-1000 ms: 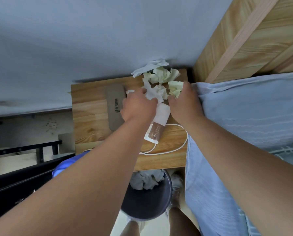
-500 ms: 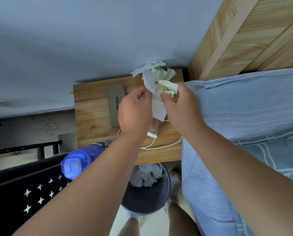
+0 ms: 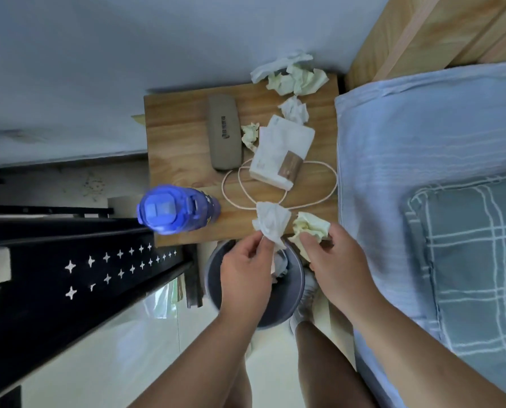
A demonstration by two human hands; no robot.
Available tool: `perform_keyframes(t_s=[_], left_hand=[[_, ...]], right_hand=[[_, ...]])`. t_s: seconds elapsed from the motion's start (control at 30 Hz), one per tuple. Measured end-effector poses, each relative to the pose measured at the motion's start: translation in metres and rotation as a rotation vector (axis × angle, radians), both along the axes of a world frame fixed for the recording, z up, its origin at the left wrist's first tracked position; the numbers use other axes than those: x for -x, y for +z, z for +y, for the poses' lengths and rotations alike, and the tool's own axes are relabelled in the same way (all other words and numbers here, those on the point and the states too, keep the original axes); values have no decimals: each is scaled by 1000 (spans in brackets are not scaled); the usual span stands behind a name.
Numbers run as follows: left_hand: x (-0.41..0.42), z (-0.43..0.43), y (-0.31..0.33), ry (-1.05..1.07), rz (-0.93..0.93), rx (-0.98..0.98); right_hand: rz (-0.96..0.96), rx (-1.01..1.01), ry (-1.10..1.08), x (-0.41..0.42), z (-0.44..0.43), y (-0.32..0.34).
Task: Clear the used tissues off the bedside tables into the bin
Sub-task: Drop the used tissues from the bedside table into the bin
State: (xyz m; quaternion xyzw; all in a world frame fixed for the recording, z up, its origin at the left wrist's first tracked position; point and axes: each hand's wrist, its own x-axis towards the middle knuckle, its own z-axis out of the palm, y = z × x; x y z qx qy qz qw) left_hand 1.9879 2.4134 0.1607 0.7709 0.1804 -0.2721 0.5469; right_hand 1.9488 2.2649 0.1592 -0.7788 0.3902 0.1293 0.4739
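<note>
I see my left hand (image 3: 245, 260) pinching a crumpled white tissue (image 3: 270, 222) and my right hand (image 3: 334, 254) closed around a crumpled pale-green tissue (image 3: 312, 226), both held over the near edge of the wooden desk (image 3: 181, 160), just above the dark round bin (image 3: 293, 293) on the floor. The bin already holds some crumpled tissue. More used tissues remain on the desk: a pile of white and green ones (image 3: 293, 76) at the far edge, a white one (image 3: 294, 108) beside it, and a small green one (image 3: 250, 135) next to the grey case (image 3: 224, 132). A tissue pack (image 3: 281, 156) lies on a looped white cable (image 3: 328, 189), and a blue bottle (image 3: 175, 209) stands at the desk's left corner. The bed (image 3: 422, 142) lies right of the desk.
</note>
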Motion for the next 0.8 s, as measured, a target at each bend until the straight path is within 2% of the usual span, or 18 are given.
perform_keyframes(t_s=[0.2, 0.33, 0.5, 0.67, 0.8], left_hand=[[48, 53, -63, -3, 139, -105], [61, 81, -106, -77, 271, -205], [74, 96, -127, -116, 444, -223], [75, 95, -122, -127, 462, -252], [68, 81, -104, -193, 384, -190]], right_hand=[[192, -12, 129, 49, 40, -57], [297, -44, 199, 66, 53, -102], [368, -9, 224, 80, 65, -132], [349, 7, 213, 77, 67, -126], [297, -6, 184, 58, 51, -99]])
